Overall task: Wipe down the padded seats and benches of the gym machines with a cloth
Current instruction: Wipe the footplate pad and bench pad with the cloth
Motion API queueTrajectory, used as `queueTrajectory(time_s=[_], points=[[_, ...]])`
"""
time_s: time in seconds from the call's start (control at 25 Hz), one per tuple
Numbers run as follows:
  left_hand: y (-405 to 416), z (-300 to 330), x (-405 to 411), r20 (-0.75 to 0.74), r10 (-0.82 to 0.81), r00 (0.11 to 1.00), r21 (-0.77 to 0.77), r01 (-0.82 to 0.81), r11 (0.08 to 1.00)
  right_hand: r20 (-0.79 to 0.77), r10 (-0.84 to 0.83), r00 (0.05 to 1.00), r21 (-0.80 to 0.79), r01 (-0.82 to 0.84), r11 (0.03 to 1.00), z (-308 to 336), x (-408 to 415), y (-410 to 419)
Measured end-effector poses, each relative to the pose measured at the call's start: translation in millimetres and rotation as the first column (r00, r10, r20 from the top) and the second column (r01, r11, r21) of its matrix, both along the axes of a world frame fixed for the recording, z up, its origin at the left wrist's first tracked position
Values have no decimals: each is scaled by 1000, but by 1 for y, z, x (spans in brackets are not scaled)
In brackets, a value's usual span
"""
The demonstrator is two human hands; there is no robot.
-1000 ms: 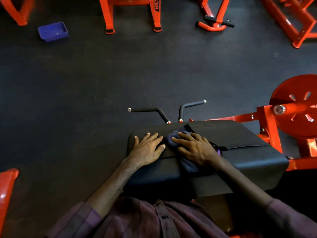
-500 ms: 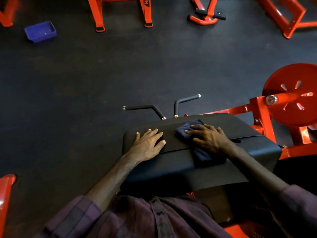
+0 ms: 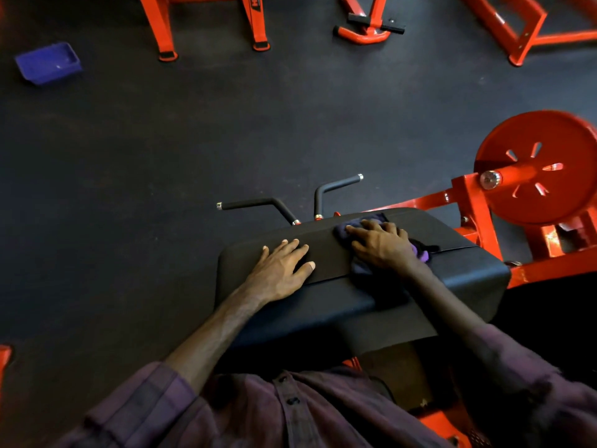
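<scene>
A black padded bench pad (image 3: pixel 458 279) on a red machine lies right in front of me. My right hand (image 3: pixel 382 245) presses a dark blue-purple cloth (image 3: pixel 347 229) flat against the pad's upper middle, fingers spread over it. My left hand (image 3: pixel 279 270) rests flat on the pad's left part, fingers apart, holding nothing. Most of the cloth is hidden under my right hand; a purple edge shows near the wrist.
Two black handle bars (image 3: pixel 258 203) stick out beyond the pad. A red weight plate (image 3: pixel 536 166) on a red frame (image 3: pixel 465 202) stands at the right. More red machine frames (image 3: pixel 161 30) line the far floor. A blue tray (image 3: pixel 48 63) lies far left on the dark rubber floor.
My right hand has slid the cloth rightward and toward the pad's far edge. The left hand has stayed in place on the pad.
</scene>
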State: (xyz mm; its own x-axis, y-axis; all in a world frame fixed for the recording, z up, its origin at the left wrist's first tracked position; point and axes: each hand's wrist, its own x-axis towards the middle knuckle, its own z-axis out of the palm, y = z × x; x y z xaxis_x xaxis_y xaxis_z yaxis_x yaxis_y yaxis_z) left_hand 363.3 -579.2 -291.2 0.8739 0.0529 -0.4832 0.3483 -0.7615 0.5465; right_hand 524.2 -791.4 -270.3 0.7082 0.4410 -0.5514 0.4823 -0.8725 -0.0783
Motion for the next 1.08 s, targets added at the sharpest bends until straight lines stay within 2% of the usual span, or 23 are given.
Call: queueTrajectory(time_s=[0.08,0.16,0.24,0.36,0.44,0.52,0.6,0.72,0.76,0.84,0.92,0.96,1.0,1.08], points=[[-2,-1,4,-9,-9,1000,-3,9,1000,-15,125,992,66,-124,990,2,-10,-8],[-3,-1,6,-19,-9,1000,-10,9,1000,-98,201,975,133,-188,973,12,2,-38],[-4,-1,7,-14,1,1000,-22,-2,1000,-106,152,983,83,-143,986,11,24,-52],[-4,-3,7,1,15,1000,-24,-14,1000,-19,-28,999,11,29,1000,0,33,-31],[-5,-4,8,6,16,1000,-22,-16,1000,-28,46,999,38,-44,998,-2,23,-28],[-5,-6,8,10,9,1000,-19,-9,1000,-110,180,977,114,-168,979,3,26,-54],[-4,-6,9,12,11,1000,-25,-11,1000,-116,221,968,134,-205,970,2,48,-82],[-5,-9,10,30,16,999,-10,-16,1000,16,7,1000,28,-8,1000,-13,71,-80],[-5,-9,11,33,20,999,-13,-19,1000,27,9,1000,5,-9,1000,-20,70,-73],[-7,-10,13,36,11,999,-18,-11,1000,-20,149,989,111,-146,983,-18,59,-76],[-8,-9,14,34,16,999,-27,-15,1000,-76,333,940,255,-304,918,-9,67,-101],[-9,-9,14,33,19,999,-31,-18,999,-61,338,939,274,-310,910,-5,79,-115],[-9,-9,14,35,22,999,-31,-21,999,-19,298,954,253,-284,925,-7,91,-124],[-9,-10,15,48,32,998,-25,-31,999,77,90,993,103,-98,990,-11,97,-121]])
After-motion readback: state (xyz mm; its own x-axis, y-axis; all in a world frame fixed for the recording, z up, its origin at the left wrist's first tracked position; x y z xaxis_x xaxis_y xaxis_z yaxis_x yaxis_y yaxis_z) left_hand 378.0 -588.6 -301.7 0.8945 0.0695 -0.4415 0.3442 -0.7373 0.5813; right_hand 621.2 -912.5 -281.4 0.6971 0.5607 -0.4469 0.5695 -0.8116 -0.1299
